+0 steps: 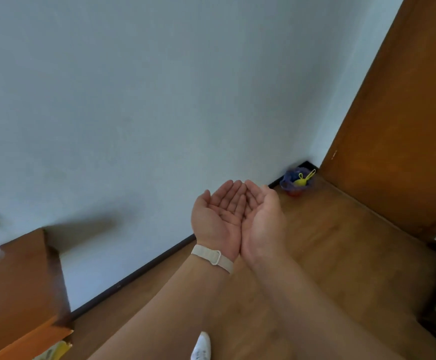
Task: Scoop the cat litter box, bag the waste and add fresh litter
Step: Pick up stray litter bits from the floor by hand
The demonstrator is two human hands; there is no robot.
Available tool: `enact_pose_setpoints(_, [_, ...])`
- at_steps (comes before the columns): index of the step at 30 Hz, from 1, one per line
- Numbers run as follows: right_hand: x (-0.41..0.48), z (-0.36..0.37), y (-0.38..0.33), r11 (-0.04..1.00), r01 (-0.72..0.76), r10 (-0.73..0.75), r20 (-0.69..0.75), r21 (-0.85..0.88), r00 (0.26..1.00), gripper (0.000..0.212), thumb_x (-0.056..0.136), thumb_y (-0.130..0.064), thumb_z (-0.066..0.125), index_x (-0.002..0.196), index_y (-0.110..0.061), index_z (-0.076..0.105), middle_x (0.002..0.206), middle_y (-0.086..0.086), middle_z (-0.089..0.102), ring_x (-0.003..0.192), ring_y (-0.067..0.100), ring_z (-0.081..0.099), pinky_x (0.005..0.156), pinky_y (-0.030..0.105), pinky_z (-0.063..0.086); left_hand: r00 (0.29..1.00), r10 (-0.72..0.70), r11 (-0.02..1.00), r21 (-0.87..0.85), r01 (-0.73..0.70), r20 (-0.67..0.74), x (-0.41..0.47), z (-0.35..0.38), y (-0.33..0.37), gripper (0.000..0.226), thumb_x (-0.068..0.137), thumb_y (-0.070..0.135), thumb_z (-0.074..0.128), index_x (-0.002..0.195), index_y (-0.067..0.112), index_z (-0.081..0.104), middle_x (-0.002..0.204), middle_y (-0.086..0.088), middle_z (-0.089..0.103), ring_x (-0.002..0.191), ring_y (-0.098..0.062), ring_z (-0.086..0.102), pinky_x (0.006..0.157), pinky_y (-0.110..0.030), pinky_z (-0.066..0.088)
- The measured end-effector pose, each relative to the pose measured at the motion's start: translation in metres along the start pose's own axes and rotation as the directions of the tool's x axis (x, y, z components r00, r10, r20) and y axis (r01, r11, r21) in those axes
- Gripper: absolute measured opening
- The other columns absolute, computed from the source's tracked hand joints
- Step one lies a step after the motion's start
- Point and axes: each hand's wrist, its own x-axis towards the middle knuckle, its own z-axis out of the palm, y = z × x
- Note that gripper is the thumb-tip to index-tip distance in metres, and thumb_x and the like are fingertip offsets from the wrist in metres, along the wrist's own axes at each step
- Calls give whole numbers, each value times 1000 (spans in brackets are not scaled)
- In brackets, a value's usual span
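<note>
A white shoe (pixel 201 346) shows low on the wooden floor (pixel 315 255), nearer than the hands. The left hand (pixel 218 216), with a pale band (pixel 213 257) on its wrist, and the right hand (pixel 262 219) are cupped together palms up, touching along their edges, released and holding nothing. Beyond the right hand, in the wall corner beside the door (pixel 398 126), sits a small blue-lined container (pixel 296 181) with a yellow scoop (pixel 302 179) inside
</note>
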Motion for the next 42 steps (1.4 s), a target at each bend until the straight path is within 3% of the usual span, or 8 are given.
enact_pose_setpoints(10, [113,63,-5,984,174,-178,-130,-40,975,38,101,-33,41,119,-7,63,125,10,65,118,19,61,111,37,40,984,-162,987,20,161,69,121,55,38,48,99,29,37,114,-9,62,115,-26,67,109,-35,65,101,-39,48])
enact_pose_setpoints(15, [138,67,-30,970,245,-240,-185,1,953,38,100,-31,43,121,-6,63,120,7,68,107,11,65,93,24,50,959,-259,965,71,252,118,152,82,22,48,99,29,35,112,-9,62,111,-26,68,107,-34,66,98,-37,49])
enact_pose_setpoints(17, [149,63,-43,964,267,-259,-208,9,943,39,101,-32,43,122,-7,63,119,6,68,107,11,65,95,26,49,948,-290,956,91,280,129,164,94,10,48,99,29,35,110,-9,62,110,-26,69,104,-34,68,94,-36,52])
enact_pose_setpoints(20, [168,51,-63,955,293,-275,-245,40,930,41,101,-33,42,125,-5,61,124,8,66,114,14,62,108,32,43,933,-333,939,137,315,138,179,109,-12,49,100,30,35,112,-8,62,109,-25,69,101,-33,69,89,-35,54])
enact_pose_setpoints(25, [206,26,-98,947,306,-268,-282,100,921,41,102,-32,41,125,-3,61,122,9,67,108,11,64,102,28,46,928,-351,924,204,322,125,212,134,-56,49,100,30,35,115,-8,61,111,-25,69,102,-33,69,87,-34,54])
enact_pose_setpoints(29, [250,3,-139,946,293,-248,-270,138,930,40,102,-31,40,124,-4,60,125,10,65,115,16,62,110,35,41,934,-334,923,245,297,124,242,167,-98,47,99,29,36,113,-8,62,108,-24,70,97,-32,71,80,-34,56])
enact_pose_setpoints(38, [339,-55,-286,939,308,-266,-246,152,932,41,103,-32,38,126,-6,60,126,8,64,118,17,60,109,35,42,938,-318,912,313,263,138,302,281,-228,45,99,26,36,111,-9,62,111,-25,68,103,-33,68,87,-35,55])
enact_pose_setpoints(42, [368,-78,-330,947,303,-272,-237,103,933,42,102,-37,38,125,-11,62,125,4,66,114,14,62,97,28,48,936,-320,913,313,263,145,322,314,-271,46,100,26,35,112,-9,62,112,-26,68,108,-35,66,97,-38,51])
